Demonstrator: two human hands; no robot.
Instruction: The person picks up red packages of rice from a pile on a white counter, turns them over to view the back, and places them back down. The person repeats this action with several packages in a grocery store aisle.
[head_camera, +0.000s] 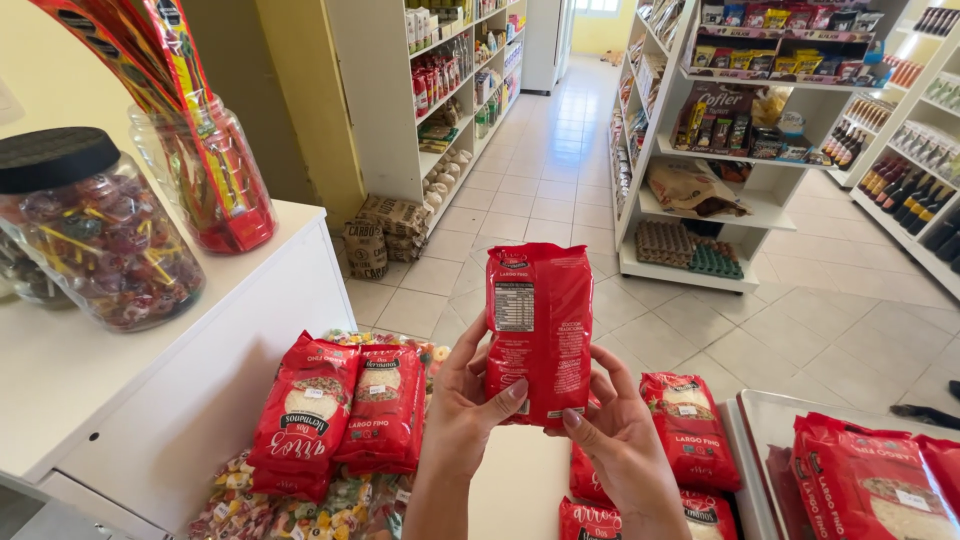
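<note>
— Looking down from the head camera: what do the hands have?

— One red rice bag (538, 330), held upright with its printed back panel toward the camera, above the gap between the white counter (120, 350) and the metal tray (765, 410). The left hand (462, 405) is clamped on its lower left edge, thumb across the front; the right hand (622, 440) is closed under the bottom right corner, fingertips on the seam.

— How would it handle?

— Probably fairly heavy for its size and soft, the grains shifting inside. The film looks glossy, so likely slippery. Holding it at the bottom and sides, as here, seems the safest grip; the top seam would be a weaker place.

— What surrounds it?

— More red bags (335, 410) lean over wrapped sweets below, others lie on the tray. A sweets jar (95, 235) stands on the counter.

— Anything unclear?

— The bag's front face is turned away, both wrists run out of frame, and the far shelves (730, 150) are too small to read.
</note>
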